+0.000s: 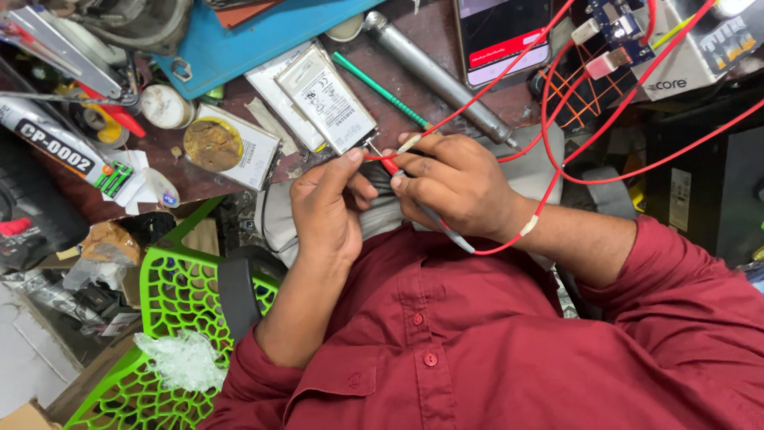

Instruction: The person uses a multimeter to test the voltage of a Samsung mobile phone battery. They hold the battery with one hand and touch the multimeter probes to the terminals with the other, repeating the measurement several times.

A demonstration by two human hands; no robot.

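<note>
- Beside the flat phone battery (pixel 328 98), at its near corner, the left hand (pixel 322 209) and the right hand (pixel 455 181) are meeting, both pinching closed around a red probe (pixel 389 163) whose thin metal tip is pointing at that corner.
- By my judgement, the step in hand is bringing the probe tip onto the battery's contacts; the next move is calling for a steady, fine touch without slipping off the small terminal.
- Red wires (pixel 557 127) are looping from the right hand away to a small blue circuit board (pixel 617 20), well right of the battery.
- Left of the battery, a round tin of brown paste (pixel 212 144) is sitting on a white card.
- Further left, a white tube (pixel 48 135) with a black label is lying slanted.
- Behind the battery, a blue mat (pixel 255 36) is lying; to its right a green-handled tool (pixel 378 87) and a grey metal cylinder (pixel 434 76) are resting slantwise.
- Below and left of the battery, a green mesh basket (pixel 171 302) is standing.
</note>
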